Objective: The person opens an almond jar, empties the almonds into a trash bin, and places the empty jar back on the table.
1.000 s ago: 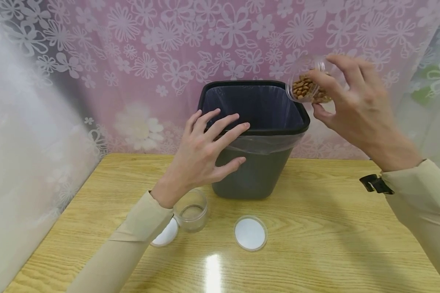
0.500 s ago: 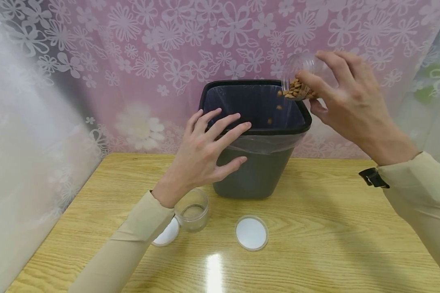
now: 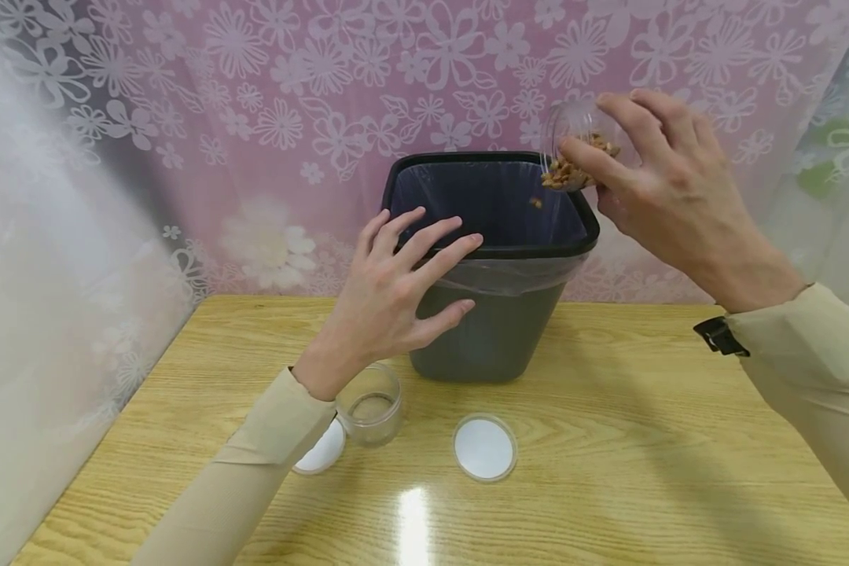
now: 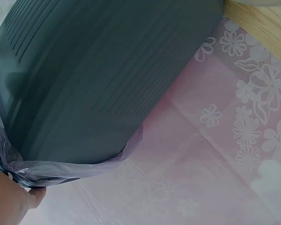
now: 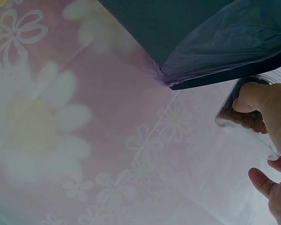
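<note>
My right hand (image 3: 672, 185) holds a clear plastic jar (image 3: 573, 122) tipped on its side, mouth toward the left, over the right rim of a dark grey trash bin (image 3: 488, 338). Brown almond-like pieces (image 3: 562, 174) lie along the jar's lower side, and one loose piece (image 3: 535, 203) is in the air above the bin's opening. In the right wrist view, fingers and thumb wrap the jar (image 5: 222, 115) beside the bin's lined rim. My left hand (image 3: 396, 291) rests at the bin's near-left rim, its fingers spread over the edge and its thumb outside. The bin's bottom is hidden.
On the wooden table (image 3: 644, 409), an open clear jar (image 3: 371, 417) stands near the left forearm. One white round lid (image 3: 484, 448) lies in front of the bin; another lid (image 3: 323, 452) is partly under the left sleeve. A pink flowered curtain (image 3: 290, 79) hangs behind.
The right hand has moved the jar slightly left and tilted it further over the bin. Brown pieces have begun falling from its mouth. The left hand has stayed in place.
</note>
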Tool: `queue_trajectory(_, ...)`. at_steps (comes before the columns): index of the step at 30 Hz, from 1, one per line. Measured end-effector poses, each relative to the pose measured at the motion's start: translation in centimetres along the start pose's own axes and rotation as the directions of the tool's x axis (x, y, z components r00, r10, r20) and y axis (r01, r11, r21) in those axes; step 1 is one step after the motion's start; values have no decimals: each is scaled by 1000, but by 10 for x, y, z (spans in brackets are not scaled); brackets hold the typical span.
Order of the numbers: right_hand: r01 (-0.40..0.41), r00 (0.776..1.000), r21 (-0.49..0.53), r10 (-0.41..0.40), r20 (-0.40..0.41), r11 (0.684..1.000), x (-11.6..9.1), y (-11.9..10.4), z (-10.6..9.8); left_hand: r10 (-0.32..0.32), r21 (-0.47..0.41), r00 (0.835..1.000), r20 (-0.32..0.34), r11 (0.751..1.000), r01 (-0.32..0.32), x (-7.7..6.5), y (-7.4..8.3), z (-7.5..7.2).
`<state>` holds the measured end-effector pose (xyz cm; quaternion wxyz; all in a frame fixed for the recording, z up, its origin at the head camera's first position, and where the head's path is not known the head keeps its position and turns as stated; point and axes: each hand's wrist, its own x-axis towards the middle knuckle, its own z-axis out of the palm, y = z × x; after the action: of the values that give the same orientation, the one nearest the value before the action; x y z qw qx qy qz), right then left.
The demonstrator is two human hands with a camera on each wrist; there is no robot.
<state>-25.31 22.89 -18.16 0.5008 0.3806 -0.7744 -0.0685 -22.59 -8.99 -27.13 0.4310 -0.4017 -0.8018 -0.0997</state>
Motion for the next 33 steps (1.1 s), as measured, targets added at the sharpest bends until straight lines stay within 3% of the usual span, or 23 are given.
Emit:
queue_trajectory(23, 34, 997, -16, -33, 67, 999, 3, 0, -4, -4, -1, 1000, -1, 1000, 4, 2, -1, 0)
queue_trajectory(33, 92, 993, -56, -88, 76, 994, 5, 1, -4, -6, 5, 1000, 11, 1000, 6, 0, 0, -1)
